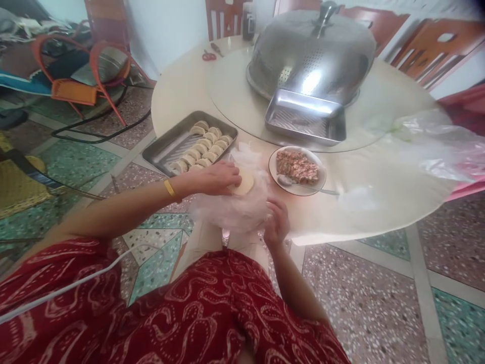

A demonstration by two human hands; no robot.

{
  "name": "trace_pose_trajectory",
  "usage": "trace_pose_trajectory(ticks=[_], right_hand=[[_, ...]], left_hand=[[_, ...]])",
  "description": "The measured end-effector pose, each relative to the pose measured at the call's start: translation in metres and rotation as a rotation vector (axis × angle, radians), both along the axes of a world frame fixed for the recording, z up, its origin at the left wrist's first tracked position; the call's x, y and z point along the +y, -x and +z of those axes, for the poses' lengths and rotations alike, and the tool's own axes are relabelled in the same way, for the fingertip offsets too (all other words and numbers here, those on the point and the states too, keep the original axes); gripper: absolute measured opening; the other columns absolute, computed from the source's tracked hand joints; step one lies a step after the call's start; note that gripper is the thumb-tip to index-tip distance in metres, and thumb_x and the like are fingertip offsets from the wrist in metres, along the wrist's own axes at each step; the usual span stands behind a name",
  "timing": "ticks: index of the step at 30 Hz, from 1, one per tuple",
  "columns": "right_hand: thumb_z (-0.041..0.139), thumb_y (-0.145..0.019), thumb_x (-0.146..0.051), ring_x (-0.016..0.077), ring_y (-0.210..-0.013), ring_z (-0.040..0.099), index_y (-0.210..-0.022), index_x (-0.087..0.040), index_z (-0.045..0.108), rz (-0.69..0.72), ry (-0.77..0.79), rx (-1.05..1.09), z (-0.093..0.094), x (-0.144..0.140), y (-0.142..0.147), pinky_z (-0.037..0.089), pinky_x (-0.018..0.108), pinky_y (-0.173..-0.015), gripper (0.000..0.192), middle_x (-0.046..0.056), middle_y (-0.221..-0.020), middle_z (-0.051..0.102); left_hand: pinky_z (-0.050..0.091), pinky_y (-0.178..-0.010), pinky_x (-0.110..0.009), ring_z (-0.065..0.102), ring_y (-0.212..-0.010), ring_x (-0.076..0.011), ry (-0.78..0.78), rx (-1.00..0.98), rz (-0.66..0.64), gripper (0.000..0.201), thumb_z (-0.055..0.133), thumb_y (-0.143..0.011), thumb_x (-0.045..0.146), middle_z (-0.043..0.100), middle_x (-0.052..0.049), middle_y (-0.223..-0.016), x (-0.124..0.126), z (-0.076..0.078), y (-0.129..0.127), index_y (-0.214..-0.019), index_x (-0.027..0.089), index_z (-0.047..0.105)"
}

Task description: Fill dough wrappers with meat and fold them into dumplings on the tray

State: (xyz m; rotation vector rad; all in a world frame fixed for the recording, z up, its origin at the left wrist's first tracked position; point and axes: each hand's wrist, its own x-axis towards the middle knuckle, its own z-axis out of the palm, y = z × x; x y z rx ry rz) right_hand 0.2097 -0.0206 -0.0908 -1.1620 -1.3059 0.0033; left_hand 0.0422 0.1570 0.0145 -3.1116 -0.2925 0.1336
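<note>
Left hand [217,178] reaches into the clear plastic bag [235,207], fingers pinched on a round dumpling wrapper [244,183] at their tips. Right hand [276,222] grips the bag's near edge, fingers curled shut. Beyond the fingertips: a tray of folded dumplings [202,146] and a filling plate [297,169].

tray of dumplings [189,144] lies frame-left of the filling plate [297,169]; domed cover [312,53] and empty tray [305,121] sit above them.
</note>
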Motion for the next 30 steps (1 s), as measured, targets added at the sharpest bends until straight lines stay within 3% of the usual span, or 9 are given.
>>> trace_pose_trajectory(ticks=[4,10,19,25,30], right_hand=[[0.052,-0.087,-0.020,0.0275,-0.118,0.054,-0.111,-0.023,0.064,-0.039,0.106,-0.265,0.005,0.004,0.004,0.050,0.048,-0.097,0.027,0.013,-0.126,0.057],[0.059,-0.085,-0.025,0.0328,-0.134,0.038,-0.097,-0.025,0.072,-0.152,0.261,-0.587,0.007,0.007,0.014,0.030,0.056,-0.112,0.017,0.010,-0.137,0.055],[0.059,-0.085,-0.026,0.0314,-0.136,0.039,-0.084,-0.024,0.071,-0.129,0.317,-0.616,0.003,0.005,0.013,0.024,0.053,-0.115,0.012,0.008,-0.138,0.056],[0.059,-0.085,-0.026,0.0321,-0.135,0.040,-0.084,-0.024,0.070,-0.116,0.309,-0.607,0.003,0.005,0.014,0.027,0.056,-0.112,0.011,0.009,-0.138,0.057],[0.059,-0.086,-0.027,0.0312,-0.135,0.040,-0.081,-0.023,0.070,-0.114,0.290,-0.588,0.001,0.006,0.013,0.029,0.056,-0.112,0.013,0.009,-0.137,0.057]], left_hand=[[0.030,-0.070,-0.031,0.058,-0.085,-0.0211,0.023,0.001,0.010,0.012,0.067,-0.082,0.024,0.066,-0.007,-0.091,0.001,-0.002,0.000,-0.091,0.017,0.065],[0.030,-0.070,-0.030,0.058,-0.085,-0.0192,0.123,-0.015,0.021,0.006,0.065,-0.080,0.021,0.067,-0.005,-0.087,0.009,-0.003,0.001,-0.084,0.019,0.068],[0.028,-0.068,-0.032,0.056,-0.080,-0.0190,0.095,-0.080,0.003,0.012,0.060,-0.083,0.018,0.067,-0.006,-0.083,0.007,-0.008,0.006,-0.075,0.018,0.069],[0.030,-0.069,-0.032,0.056,-0.082,-0.0204,0.069,-0.147,0.000,0.007,0.066,-0.080,0.024,0.066,-0.006,-0.085,0.000,-0.012,0.001,-0.084,0.019,0.069],[0.030,-0.068,-0.031,0.056,-0.079,-0.0195,0.077,-0.123,-0.011,0.006,0.063,-0.081,0.019,0.066,-0.006,-0.081,-0.002,-0.010,-0.005,-0.078,0.019,0.069]])
